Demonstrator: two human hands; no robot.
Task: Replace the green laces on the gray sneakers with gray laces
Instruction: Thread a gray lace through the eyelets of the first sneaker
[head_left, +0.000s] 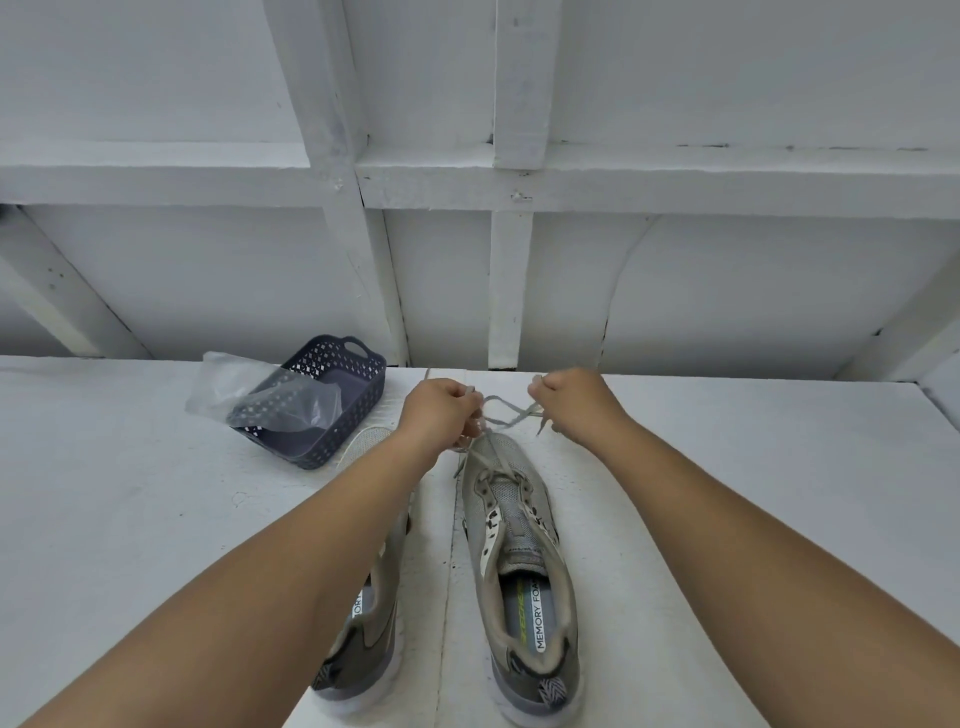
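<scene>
Up at the far end of the right-hand gray mesh sneaker (511, 525), both hands work above its toe. Left hand (439, 410) has its fingers curled, pinching one strand of the flat gray shoelace (506, 415); right hand (574, 397) is likewise curled into a loose fist, pinching the other strand. Between the two hands the lace crosses over itself just beyond the toe, and both strands run down into the farthest eyelets of this sneaker, which lies flat on the white painted tabletop (130, 519) with its heel nearest and its insole lettering showing. Nearer eyelets look unlaced.

Just to the left, the second gray sneaker (371, 613) lies parallel, largely hidden under the left forearm; whether it carries a lace cannot be told.

Farther left and toward the wall sits a dark blue perforated plastic basket (358, 395), with a crumpled clear plastic bag (244, 389) draped over its left rim. Behind the table rises a white panelled wall (675, 260).
</scene>
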